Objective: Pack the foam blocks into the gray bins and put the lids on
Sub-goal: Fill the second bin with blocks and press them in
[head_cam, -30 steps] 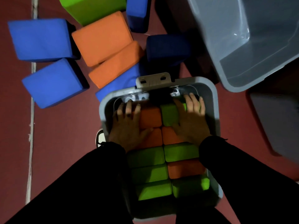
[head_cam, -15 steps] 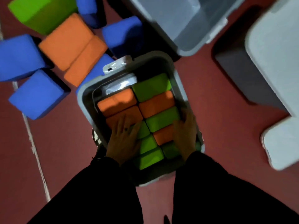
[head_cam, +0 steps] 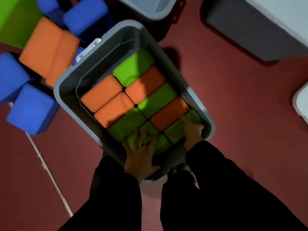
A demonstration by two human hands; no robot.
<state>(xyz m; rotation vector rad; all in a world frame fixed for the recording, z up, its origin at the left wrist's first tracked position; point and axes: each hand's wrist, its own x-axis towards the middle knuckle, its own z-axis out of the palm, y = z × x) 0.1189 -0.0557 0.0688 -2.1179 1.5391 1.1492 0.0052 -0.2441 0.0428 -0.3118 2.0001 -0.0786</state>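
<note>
A gray bin point(head_cam: 66, 90) on the red floor holds several orange blocks point(head_cam: 101, 93) and green blocks point(head_cam: 158, 99) packed tightly in two rows. My left hand point(head_cam: 141, 155) lies flat with spread fingers on the nearest green blocks, its heel over the bin's near rim. My right hand point(head_cam: 191, 130) presses on the green block in the near right corner, against the bin wall. Loose blue blocks point(head_cam: 31, 109), orange blocks point(head_cam: 48, 52) and a green block point(head_cam: 15, 19) lie on the floor at the upper left.
A second gray bin point(head_cam: 146, 9) stands just beyond the packed one, cut off by the top edge. A gray lid point(head_cam: 253, 29) lies at the upper right, and a pale lid edge point(head_cam: 301, 100) shows at the right border. A white floor line point(head_cam: 48, 172) runs at the left.
Both hands have slid from the bin's far blocks back to the nearest blocks. The view has swung, so the bin now lies diagonally.
</note>
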